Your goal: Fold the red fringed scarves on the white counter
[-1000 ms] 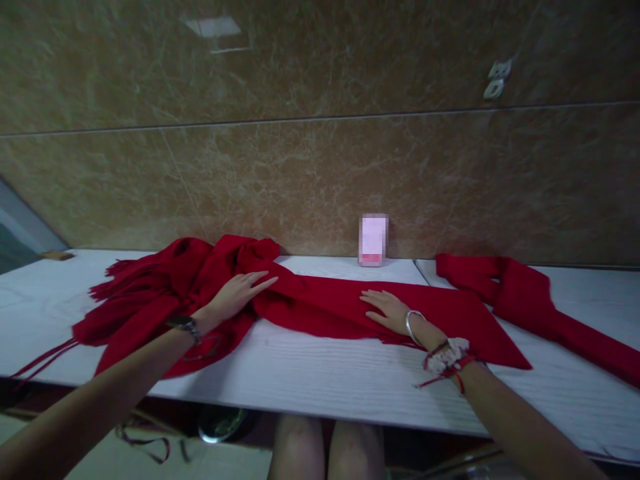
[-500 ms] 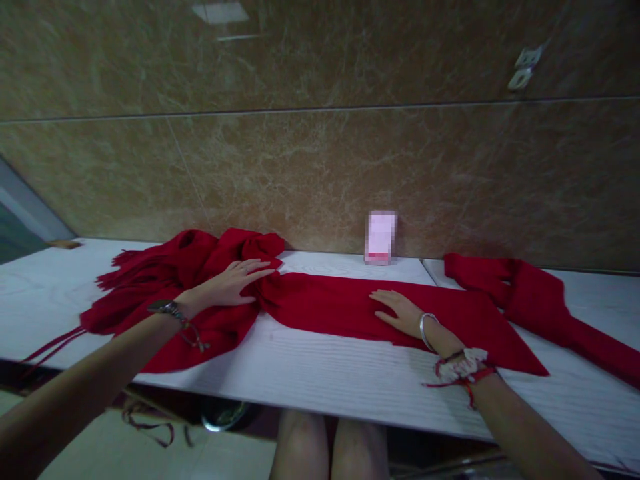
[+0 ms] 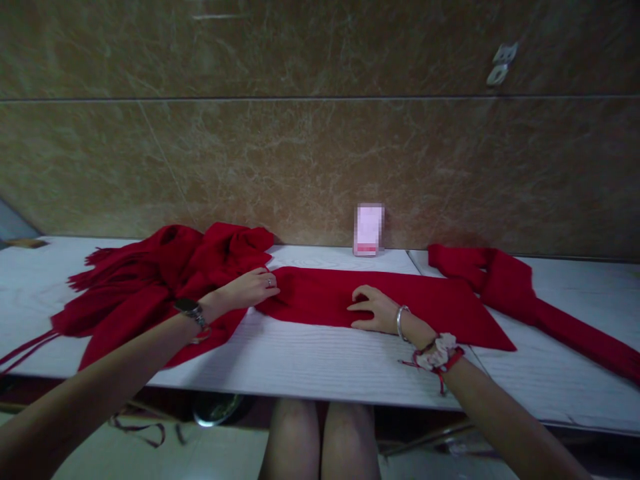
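A long red scarf (image 3: 320, 300) lies across the white tabletop, its middle stretch spread flat and its right end tapering to a point. To the left it runs into a bunched, fringed heap of red cloth (image 3: 165, 267). Where flat cloth meets heap, my left hand (image 3: 255, 287) has its fingers bent and closed on the fabric; the fingertips are partly hidden. My right hand (image 3: 375, 309) rests on the flat stretch with fingers apart and slightly curved, holding nothing.
Another red fabric strip (image 3: 510, 280) lies folded at the right and trails off the edge of view. A phone-like pink object (image 3: 369, 230), blurred out, leans on the brown marbled wall (image 3: 280, 167). Below the table are my knees (image 3: 320, 433) and a metal bowl (image 3: 217, 408).
My left hand has gone from lying outstretched on the cloth to closed fingers at the gathered spot. My right hand's fingers have curved a little. The view has shifted slightly.
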### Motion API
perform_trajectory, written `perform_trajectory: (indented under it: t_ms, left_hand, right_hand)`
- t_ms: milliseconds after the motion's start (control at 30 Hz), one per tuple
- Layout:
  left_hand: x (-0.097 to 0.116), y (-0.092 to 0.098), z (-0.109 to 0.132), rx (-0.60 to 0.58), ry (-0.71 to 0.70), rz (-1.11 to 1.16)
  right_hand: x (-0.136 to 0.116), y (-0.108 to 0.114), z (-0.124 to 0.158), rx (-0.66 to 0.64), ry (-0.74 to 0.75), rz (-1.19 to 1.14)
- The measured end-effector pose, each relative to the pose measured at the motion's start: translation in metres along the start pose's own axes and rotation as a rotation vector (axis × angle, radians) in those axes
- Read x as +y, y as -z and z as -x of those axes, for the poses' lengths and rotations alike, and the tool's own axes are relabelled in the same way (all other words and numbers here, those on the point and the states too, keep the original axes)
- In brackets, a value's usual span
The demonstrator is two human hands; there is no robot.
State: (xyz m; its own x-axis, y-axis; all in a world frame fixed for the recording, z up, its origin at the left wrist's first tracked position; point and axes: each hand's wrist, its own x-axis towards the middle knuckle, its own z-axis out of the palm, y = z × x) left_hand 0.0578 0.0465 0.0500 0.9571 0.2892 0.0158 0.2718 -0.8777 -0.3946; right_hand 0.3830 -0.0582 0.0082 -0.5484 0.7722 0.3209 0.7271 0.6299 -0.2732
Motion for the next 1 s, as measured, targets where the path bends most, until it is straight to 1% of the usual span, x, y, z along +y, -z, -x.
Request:
perform_trajectory:
  t_ms: [67,133,200,267,333,400,433,500,567,667,800,867,933,1000]
  left_hand:
    - [0.0,0.003,-0.002,0.0,0.023,-0.04]
    - [0.001,0.011,-0.003,0.009,0.066,-0.074]
    - [0.002,0.021,-0.003,0.046,0.119,-0.094]
    - [0.005,0.028,0.0,0.077,0.125,-0.077]
    - [0.009,0.03,0.005,0.033,0.059,-0.021]
    - [0.014,0.024,0.011,-0.06,-0.013,0.029]
    - [0.017,0.021,0.014,-0.097,-0.026,0.038]
    - [0.019,0.014,0.018,-0.122,-0.004,0.03]
    - [0.019,0.013,0.02,-0.122,0.017,0.019]
    - [0.018,0.018,0.019,-0.142,0.02,0.021]
    - [0.021,0.028,0.017,-0.186,0.053,0.047]
    - [0.024,0.031,0.015,-0.214,0.064,0.076]
    - [0.026,0.035,0.008,-0.226,0.068,0.104]
    - [0.029,0.038,-0.005,-0.201,0.068,0.132]
  right_hand:
    - [-0.002,0.001,0.001,-0.029,-0.004,-0.008]
    - [-0.004,0.003,0.001,-0.055,-0.008,-0.019]
    - [-0.006,0.005,0.002,-0.061,-0.009,-0.032]
    - [-0.007,0.006,0.003,-0.063,-0.004,-0.049]
    - [-0.007,0.006,0.004,-0.068,-0.002,-0.07]
    - [-0.005,0.005,0.005,-0.067,-0.006,-0.094]
    - [-0.004,0.004,0.005,-0.063,-0.007,-0.109]
    - [-0.002,0.004,0.005,-0.045,-0.006,-0.15]
    - [0.0,0.004,0.006,-0.027,-0.007,-0.201]
    - [0.001,0.008,0.007,-0.035,-0.02,-0.279]
    - [0.003,0.011,0.008,-0.169,-0.001,-0.323]
    - [0.004,0.011,0.007,-0.212,-0.001,-0.322]
    - [0.005,0.011,0.007,-0.228,-0.006,-0.332]
    - [0.004,0.012,0.006,-0.237,-0.01,-0.348]
